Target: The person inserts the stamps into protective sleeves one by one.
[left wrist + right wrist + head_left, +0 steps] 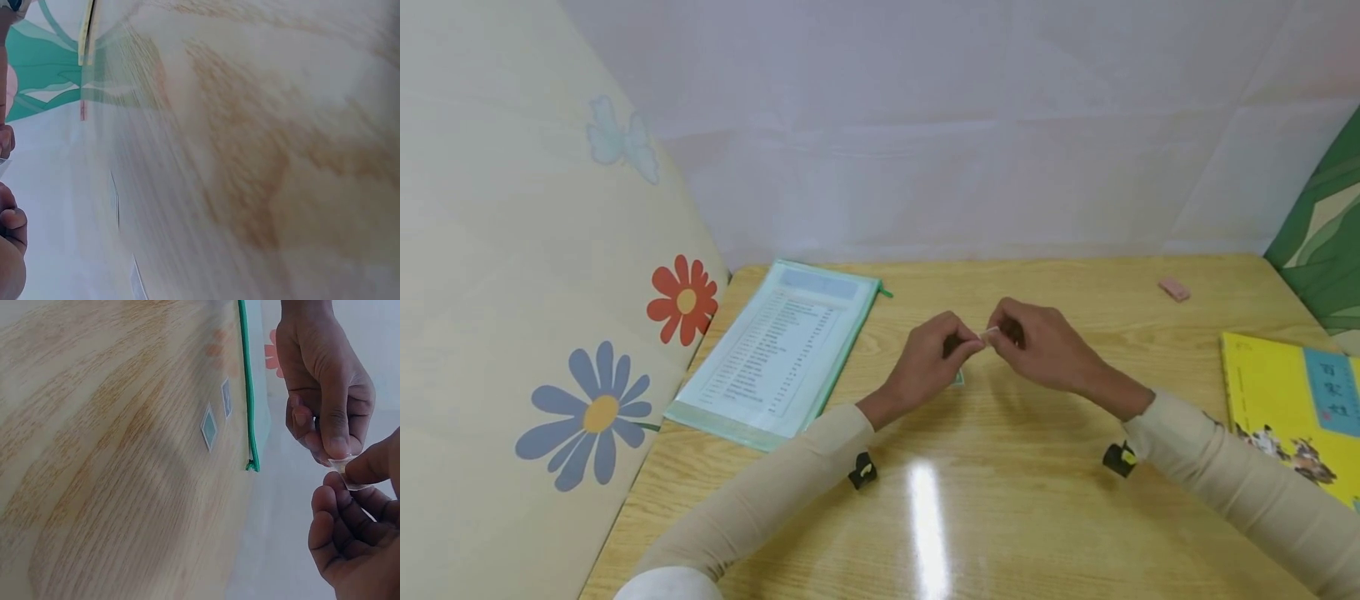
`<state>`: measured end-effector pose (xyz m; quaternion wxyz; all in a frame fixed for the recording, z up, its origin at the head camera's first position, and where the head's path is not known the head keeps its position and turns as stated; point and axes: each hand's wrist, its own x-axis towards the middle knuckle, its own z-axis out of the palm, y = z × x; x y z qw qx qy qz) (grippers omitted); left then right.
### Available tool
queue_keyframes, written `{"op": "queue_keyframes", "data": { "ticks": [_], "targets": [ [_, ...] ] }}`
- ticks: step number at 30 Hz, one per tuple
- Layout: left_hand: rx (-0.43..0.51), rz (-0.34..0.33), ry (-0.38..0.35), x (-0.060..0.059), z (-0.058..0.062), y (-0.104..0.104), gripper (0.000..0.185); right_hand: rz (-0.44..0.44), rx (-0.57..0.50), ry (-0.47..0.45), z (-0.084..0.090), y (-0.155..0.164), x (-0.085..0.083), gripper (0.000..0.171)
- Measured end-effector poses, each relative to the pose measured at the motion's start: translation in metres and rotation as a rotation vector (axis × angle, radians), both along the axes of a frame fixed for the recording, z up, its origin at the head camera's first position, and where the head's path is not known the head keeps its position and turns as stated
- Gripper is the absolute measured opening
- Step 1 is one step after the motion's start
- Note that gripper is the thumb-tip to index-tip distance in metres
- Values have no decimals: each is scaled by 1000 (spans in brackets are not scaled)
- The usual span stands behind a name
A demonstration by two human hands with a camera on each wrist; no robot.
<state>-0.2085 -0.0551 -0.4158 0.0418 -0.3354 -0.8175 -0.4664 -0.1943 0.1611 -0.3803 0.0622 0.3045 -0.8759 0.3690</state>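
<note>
Two sleeved forearms reach in over the wooden desk (1015, 517), each with one small black-and-yellow clip at the wrist. Both hands meet above the middle of the desk: the left hand (928, 367) and the right hand (1041, 346) each pinch one end of a single small clear strip (990, 333), thumb and forefinger closed on it, the other fingers curled. That strip sits right between the two grips, held up off the desk. In the right wrist view two small diamond-shaped stickers (209, 427) lie flat on the wood, just beside the green-edged document folder (778, 354). One yellow book (1292, 417) lies at the right edge, and one pink eraser (1174, 289) sits far back, well apart from the hands.
</note>
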Motion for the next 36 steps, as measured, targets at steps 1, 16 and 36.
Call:
{"op": "queue_keyframes", "data": {
  "ticks": [1,16,36],
  "targets": [
    [4,0,-5,0,0,0,11,1,7,7,0,0,0,11],
    [15,0,-7,0,0,1,12,17,71,-5,3,-1,-1,10],
    [29,-2,19,0,-2,3,10,-29,136,12,10,-5,3,15]
  ]
}}
